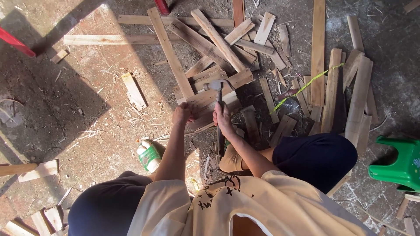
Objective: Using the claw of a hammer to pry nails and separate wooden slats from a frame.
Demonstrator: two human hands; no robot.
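Surroundings: I see loose wooden slats (210,41) heaped ahead, a yellow tape measure (306,86) draped across boards on the right, and a green plastic stool (400,164) far right.
Hammer (217,94): upright over the pale plank (210,97), head just above it.
Right hand (223,119): fingers wrapped tight around the hammer handle.
Left hand (183,113): curled closed at the plank's near edge; whether it pinches anything I can't tell.

Counted in view: one hammer (217,85), one yellow tape measure strip (306,86), one green plastic stool (400,162), one green-and-white sandal (149,156), two red poles (16,43), two hands, and several dozen loose wooden slats (168,52), exact total not countable.
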